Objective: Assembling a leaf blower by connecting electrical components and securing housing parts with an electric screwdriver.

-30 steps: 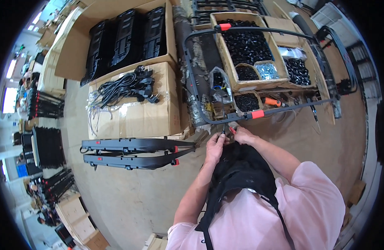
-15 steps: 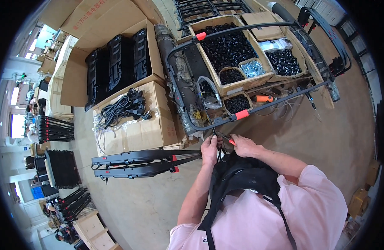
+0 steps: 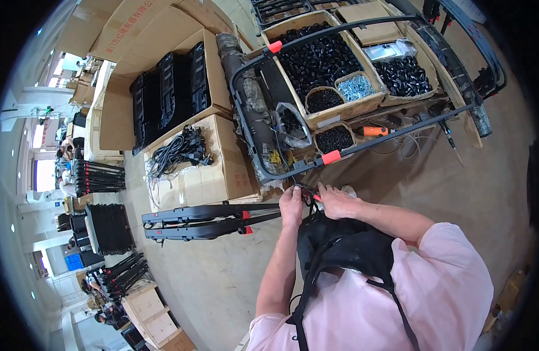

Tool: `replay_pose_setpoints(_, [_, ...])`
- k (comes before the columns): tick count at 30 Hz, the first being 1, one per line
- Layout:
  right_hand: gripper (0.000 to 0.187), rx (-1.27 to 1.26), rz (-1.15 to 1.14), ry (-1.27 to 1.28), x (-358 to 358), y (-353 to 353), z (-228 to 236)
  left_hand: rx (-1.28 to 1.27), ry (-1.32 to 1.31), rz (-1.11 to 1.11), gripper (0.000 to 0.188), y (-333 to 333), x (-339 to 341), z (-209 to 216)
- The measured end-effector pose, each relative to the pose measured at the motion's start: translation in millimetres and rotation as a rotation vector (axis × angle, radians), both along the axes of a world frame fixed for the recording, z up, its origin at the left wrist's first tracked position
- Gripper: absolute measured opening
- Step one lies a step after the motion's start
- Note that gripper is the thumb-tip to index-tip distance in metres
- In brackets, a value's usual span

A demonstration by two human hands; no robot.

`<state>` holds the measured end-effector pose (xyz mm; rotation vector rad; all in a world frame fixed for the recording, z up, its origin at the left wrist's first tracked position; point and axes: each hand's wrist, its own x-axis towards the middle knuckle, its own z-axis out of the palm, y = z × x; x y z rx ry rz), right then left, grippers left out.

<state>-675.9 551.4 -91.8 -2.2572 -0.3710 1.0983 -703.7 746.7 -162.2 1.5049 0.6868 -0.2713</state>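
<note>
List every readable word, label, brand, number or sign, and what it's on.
Open carton's flap: one line of large red characters; wording withheld.
Closed carton's side: small red print, too small to read.
Elsewhere: I can make out no other text.

Compared with one second ago, the left hand (image 3: 290,206) has moved away from the right hand (image 3: 338,203); the fingertips, then close together, now stand apart. The left hand is now just beside the ends of the black bars (image 3: 190,216), previously farther off. The red-handled tool (image 3: 317,198) has shifted from near the right fingertips to lower, beside the palm. A small pale object (image 3: 349,191), type unclear, has come into sight beyond the right hand. The view has shifted: more of the large carton's flaps (image 3: 126,26) shows.
</note>
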Motion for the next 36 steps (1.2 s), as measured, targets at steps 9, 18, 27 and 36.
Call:
replay_pose_setpoints(9, [0.076,-0.247,0.009,-0.547,-24.0,6.7,-16.2,-0.108,0.034,-0.124,0.032,5.4,20.6,18.9])
replay_pose_setpoints(18, [0.107,-0.196,-0.130,-0.562,-53.3,22.8,21.0,-0.072,0.022,-0.358,0.038,25.8,44.5,14.8])
replay_pose_setpoints(27, [0.095,-0.168,-0.335,-0.494,-74.3,54.2,33.5,0.559,-0.106,-0.952,0.046,63.9,100.8,64.1])
replay_pose_setpoints(36, [0.084,-0.245,-0.464,-0.646,-80.1,98.6,34.2,1.137,-0.558,-1.135,0.046,63.5,141.3,45.6])
